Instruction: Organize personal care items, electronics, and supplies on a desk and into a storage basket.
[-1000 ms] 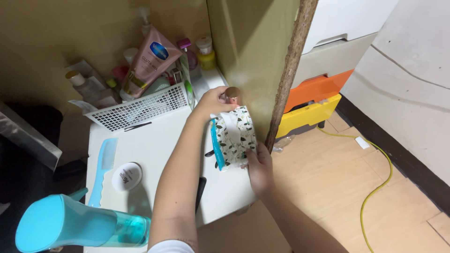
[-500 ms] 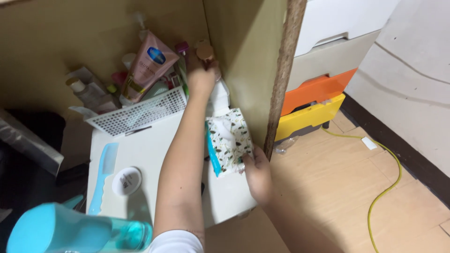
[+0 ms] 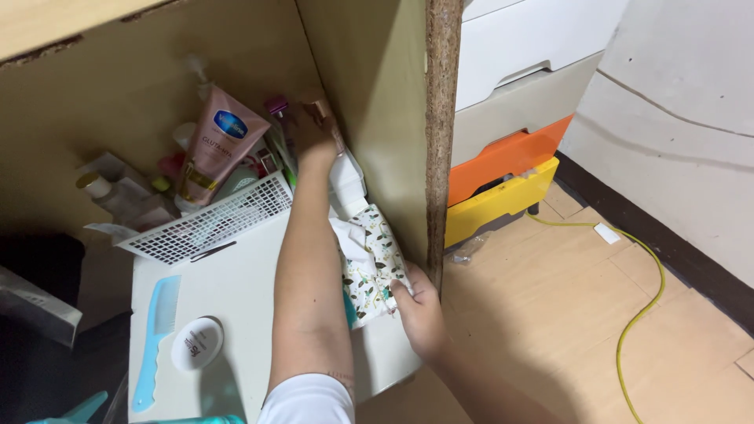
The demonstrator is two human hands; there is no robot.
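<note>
My left hand (image 3: 309, 132) reaches to the back corner of the white table top (image 3: 243, 290), its fingers closed around a small bottle with a rose-gold cap (image 3: 319, 107). The bottle is next to the brown side panel (image 3: 369, 94). My right hand (image 3: 420, 310) grips the near end of a soft tissue pack with a leaf print (image 3: 371, 259). The pack lies against the panel at the table's right edge. A white tissue sticks out of its top. My left forearm hides part of the pack.
A white mesh basket (image 3: 206, 224) at the back holds a pink tube (image 3: 210, 143) and several small bottles. A blue comb (image 3: 154, 339) and a round white jar (image 3: 196, 343) lie front left. Orange and yellow drawers (image 3: 503, 177) and a yellow cable (image 3: 638, 312) are at the right.
My left hand has carried the small bottle from above the tissue pack to the back corner. The right hand has pushed the pack closer to the panel. The view shifted, so things sit lower left.
</note>
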